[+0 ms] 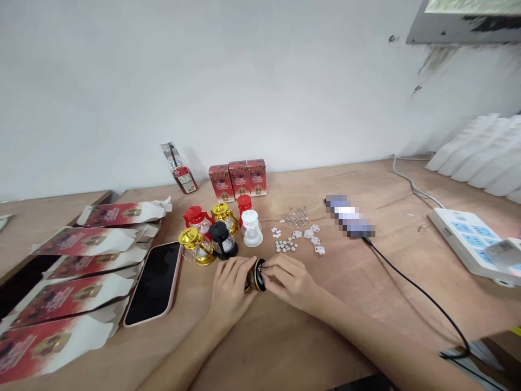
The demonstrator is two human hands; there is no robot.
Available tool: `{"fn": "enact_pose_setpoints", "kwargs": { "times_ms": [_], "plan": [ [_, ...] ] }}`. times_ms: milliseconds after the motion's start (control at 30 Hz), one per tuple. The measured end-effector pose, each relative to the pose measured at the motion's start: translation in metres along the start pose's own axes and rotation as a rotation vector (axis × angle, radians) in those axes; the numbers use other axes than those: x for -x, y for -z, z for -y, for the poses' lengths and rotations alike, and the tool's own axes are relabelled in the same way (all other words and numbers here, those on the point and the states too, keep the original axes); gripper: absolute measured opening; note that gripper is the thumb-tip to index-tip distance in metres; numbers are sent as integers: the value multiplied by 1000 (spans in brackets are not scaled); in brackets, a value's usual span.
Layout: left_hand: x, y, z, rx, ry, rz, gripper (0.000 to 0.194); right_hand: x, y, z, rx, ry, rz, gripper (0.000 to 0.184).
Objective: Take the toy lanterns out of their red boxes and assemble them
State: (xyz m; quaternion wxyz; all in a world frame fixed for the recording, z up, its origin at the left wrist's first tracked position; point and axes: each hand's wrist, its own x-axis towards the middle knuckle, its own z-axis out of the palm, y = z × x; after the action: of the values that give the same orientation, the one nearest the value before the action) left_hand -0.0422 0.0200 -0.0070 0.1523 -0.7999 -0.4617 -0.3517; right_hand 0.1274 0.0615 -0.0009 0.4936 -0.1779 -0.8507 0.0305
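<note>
My left hand [233, 289] is closed around a small dark, gold-trimmed toy lantern [256, 276], tipped on its side with its base toward my right hand. The fingertips of my right hand [290, 281] are pinched together at the open base; what they hold, if anything, is hidden. Just beyond stand several mini lanterns: a black lantern [222, 239], a white lantern [251, 228], gold lanterns and red ones. Button cells [285, 246], small white plastic pieces [312, 237] and a pile of thin metal wires [297, 216] lie past my right hand.
Flattened red boxes [69, 296] and a phone [153, 283] lie left. Three small red boxes [240, 180] and a bottle [182, 174] stand near the wall. Rightward are a pixelated device [350, 216] with a black cable [415, 285], a power strip [468, 239] and white stacked pieces [480, 155].
</note>
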Motion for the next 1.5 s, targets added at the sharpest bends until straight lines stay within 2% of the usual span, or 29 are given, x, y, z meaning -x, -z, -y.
{"fn": "enact_pose_setpoints", "kwargs": {
  "times_ms": [200,367,633,900,1267,1500],
  "plan": [
    [-1,2,-1,25,3,2,28,-1,4,-1,-51,-3,-7,11],
    [-1,3,-2,41,13,12,30,1,3,-4,-139,-107,-40,3],
    [0,2,-2,61,42,-8,33,4,-3,2,-279,-239,-74,9],
    [-1,3,-4,81,45,-20,30,4,-1,1,-190,-136,-77,9],
    [-1,2,-3,90,35,-59,27,0,7,4,53,40,35,13],
    [-2,3,-5,91,78,-52,27,1,5,3,47,37,43,11]
  ]
}}
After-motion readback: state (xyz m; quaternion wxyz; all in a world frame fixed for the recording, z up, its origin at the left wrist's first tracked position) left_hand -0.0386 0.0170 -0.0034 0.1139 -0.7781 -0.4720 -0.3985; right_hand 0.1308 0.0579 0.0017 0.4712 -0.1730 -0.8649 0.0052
